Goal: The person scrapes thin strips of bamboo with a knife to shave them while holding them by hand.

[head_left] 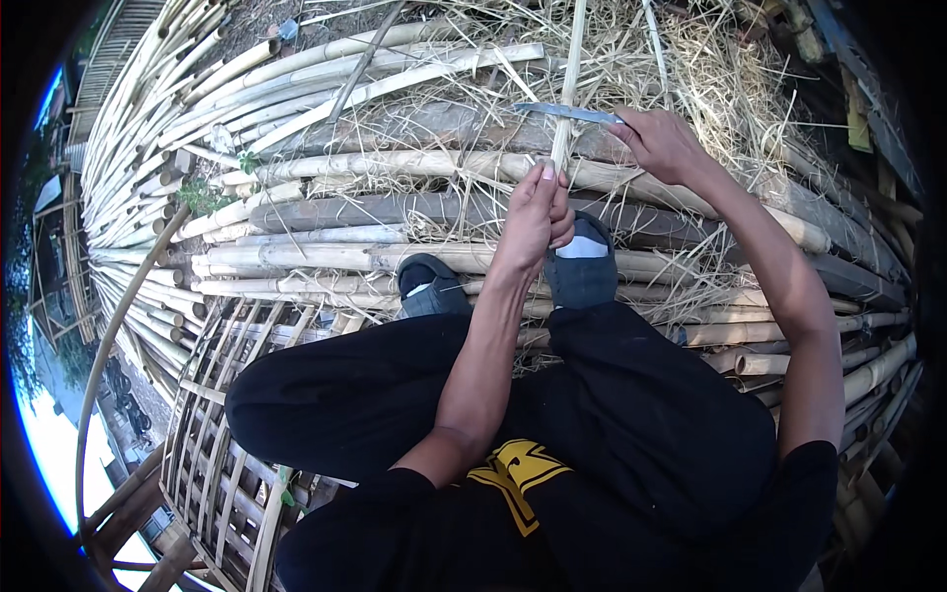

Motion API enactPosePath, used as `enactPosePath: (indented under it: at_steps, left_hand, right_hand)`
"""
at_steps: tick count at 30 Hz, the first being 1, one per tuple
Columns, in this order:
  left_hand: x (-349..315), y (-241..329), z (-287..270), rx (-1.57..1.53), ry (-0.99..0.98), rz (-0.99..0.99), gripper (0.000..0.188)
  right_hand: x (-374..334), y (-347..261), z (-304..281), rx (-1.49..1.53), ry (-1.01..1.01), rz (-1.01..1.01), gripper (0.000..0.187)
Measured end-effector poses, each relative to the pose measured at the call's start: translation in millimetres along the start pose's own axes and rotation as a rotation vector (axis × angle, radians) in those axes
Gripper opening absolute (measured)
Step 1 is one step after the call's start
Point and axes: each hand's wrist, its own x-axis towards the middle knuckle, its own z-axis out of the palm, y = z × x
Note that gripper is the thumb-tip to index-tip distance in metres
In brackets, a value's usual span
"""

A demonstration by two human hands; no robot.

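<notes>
Bamboo poles [345, 257] side by side, pale shavings [725, 89] strewn thickly over far ones; slatted lattice [202, 392] at left. Left hand [538, 215] pinches pale strip [572, 69] (pointing away from body, above poles); right hand's [659, 145] fingers closed round knife [592, 115], blade crossing strip.

A pale, narrow bamboo strip [573, 64] runs lengthwise, straight and tilted slightly right, its far end passing beyond the upper edge of view. A slim knife [572, 112] with a bare grey blade crosses it near its lower end, tip pointing left, handle hidden.
</notes>
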Motion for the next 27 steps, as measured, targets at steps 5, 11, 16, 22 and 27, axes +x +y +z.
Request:
enactPosePath:
  at_steps: [5,11,16,22,27]
  left_hand:
    - [-3.2,9.9,-2.2,-0.048,0.026,-0.009,0.023]
    - [-1.8,8.9,-6.9,-0.159,-0.008,-0.05,0.022]
    - [-2.3,8.5,-9.0,-0.198,-0.008,-0.05,0.022]
    - [-2.1,10.3,-3.5,-0.195,0.026,-0.023,0.022]
    - [-0.8,6.9,-7.7,-0.168,0.013,-0.052,0.022]
  right_hand:
    - [-4.4,-39.8,3.6,0.125,-0.125,0.047,0.042]
    - [-21.0,-62.5,16.1,0.3,-0.132,-0.071,0.039]
    - [-21.1,-59.5,19.4,0.265,-0.127,-0.088,0.037]
    - [-22.3,-56.7,17.3,0.197,-0.044,-0.132,0.032]
    - [-24.7,-61.8,8.9,0.204,-0.136,-0.057,0.032]
